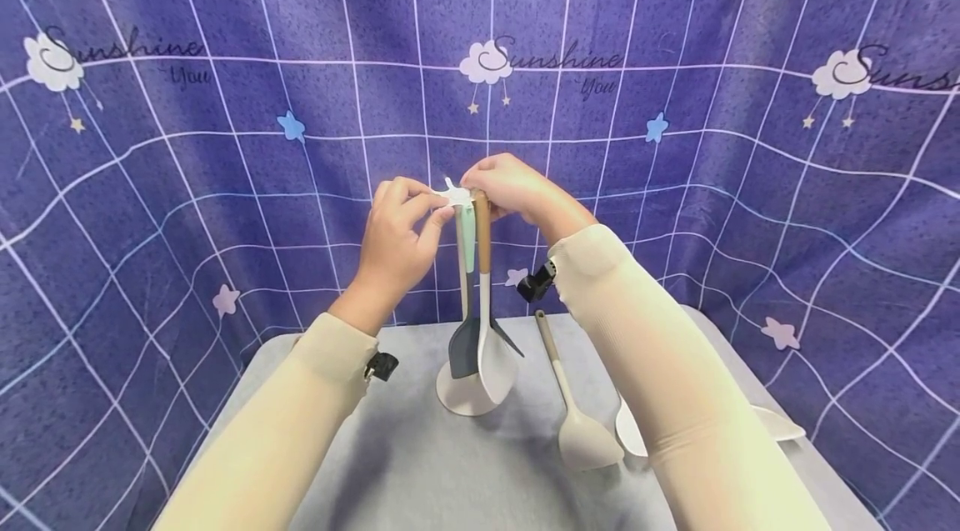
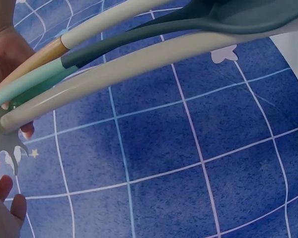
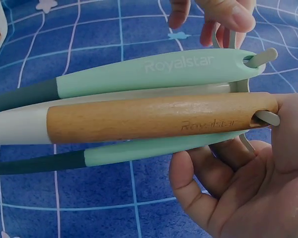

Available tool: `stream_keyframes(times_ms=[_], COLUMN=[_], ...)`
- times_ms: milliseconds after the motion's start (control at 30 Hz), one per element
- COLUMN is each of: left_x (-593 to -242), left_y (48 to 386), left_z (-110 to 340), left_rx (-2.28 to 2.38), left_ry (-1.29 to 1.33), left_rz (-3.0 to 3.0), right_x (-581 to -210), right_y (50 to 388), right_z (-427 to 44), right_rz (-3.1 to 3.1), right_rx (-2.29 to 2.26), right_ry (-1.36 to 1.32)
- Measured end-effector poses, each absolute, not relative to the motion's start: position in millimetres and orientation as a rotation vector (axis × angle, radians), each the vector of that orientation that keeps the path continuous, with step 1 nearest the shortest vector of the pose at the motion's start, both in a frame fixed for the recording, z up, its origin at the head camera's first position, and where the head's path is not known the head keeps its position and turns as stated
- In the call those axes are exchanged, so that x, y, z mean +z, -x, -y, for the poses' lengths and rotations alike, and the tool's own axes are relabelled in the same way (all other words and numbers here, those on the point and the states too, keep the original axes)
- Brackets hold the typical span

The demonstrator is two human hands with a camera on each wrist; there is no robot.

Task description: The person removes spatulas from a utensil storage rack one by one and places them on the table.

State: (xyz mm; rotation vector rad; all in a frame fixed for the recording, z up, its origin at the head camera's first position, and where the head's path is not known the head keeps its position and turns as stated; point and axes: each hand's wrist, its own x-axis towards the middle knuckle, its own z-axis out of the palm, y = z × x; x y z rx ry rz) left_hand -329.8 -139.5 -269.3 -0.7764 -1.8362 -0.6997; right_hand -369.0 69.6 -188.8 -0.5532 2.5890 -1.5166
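Three utensils hang from the hooks of a white stand (image 1: 456, 399), which stands on the grey table (image 1: 420, 464): a white spoon (image 1: 483, 235) with wooden handle, and two dark utensils with green handles, one (image 3: 144, 72) on each side of it in the right wrist view. Both hands are at the top of the stand, near each other but apart. The left hand (image 1: 399, 231) pinches one hook with its fingertips. The right hand (image 1: 517, 185) touches the end of the wooden handle, its fingers curled behind; whether it grips, I cannot tell. To the right on the table lies a beige spatula (image 1: 588, 439), and beside it a white utensil (image 1: 632, 431), partly hidden by the right sleeve (image 1: 660, 364). Behind everything hangs a purple-blue curtain (image 1: 360, 31) with grid lines, clouds and stars.
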Motion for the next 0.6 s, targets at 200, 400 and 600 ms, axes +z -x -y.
stream_keyframes(times_ms=[200,400,600], left_x=[-272.7,-274.5,-271.8], left_y=[330.5,333.1,333.8], left_z=[143.2,145.2,145.2], left_rx=[-0.783,-0.832,-0.879], left_ry=[0.746,0.740,0.757], left_rz=[1.915,1.946,1.945], right_x=[-191.6,-193.7,-195.2], right_y=[364.5,362.5,360.8], right_z=[-68.9,-69.6,-69.4], right_rz=[-2.639,-2.692,-2.723], right_rx=[-1.507,-1.479,-1.499], right_ry=[0.538,0.499,0.466])
